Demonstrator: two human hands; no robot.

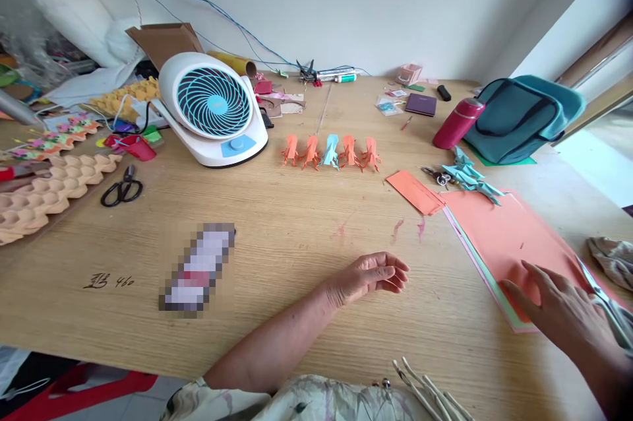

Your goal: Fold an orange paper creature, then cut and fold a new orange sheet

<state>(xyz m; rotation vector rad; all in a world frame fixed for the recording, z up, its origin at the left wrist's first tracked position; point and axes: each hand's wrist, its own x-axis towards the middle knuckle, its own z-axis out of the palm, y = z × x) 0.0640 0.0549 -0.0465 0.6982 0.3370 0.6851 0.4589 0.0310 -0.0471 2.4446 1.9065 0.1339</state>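
Note:
My left hand (373, 274) rests on the table with its fingers loosely curved and nothing in them. Over a stack of coloured paper, the fingers and thumb of my right hand (564, 309) are spread at the near end of the top orange sheet (499, 229); whether they press on it is hard to tell. Scissors (596, 286) lie along the right side of that hand, which partly covers them. Green and pink sheets show along the stack's left edge. Beyond its far left corner are narrow orange paper strips (414, 193).
Several folded paper figures stand in a row, orange ones around a blue one (330, 152). More blue folded pieces (469, 177) lie beside keys (438, 176). Around them are a red bottle (459, 123), a teal bag (517, 117), a fan (212, 107), black scissors (121, 189) and a blurred phone (200, 266).

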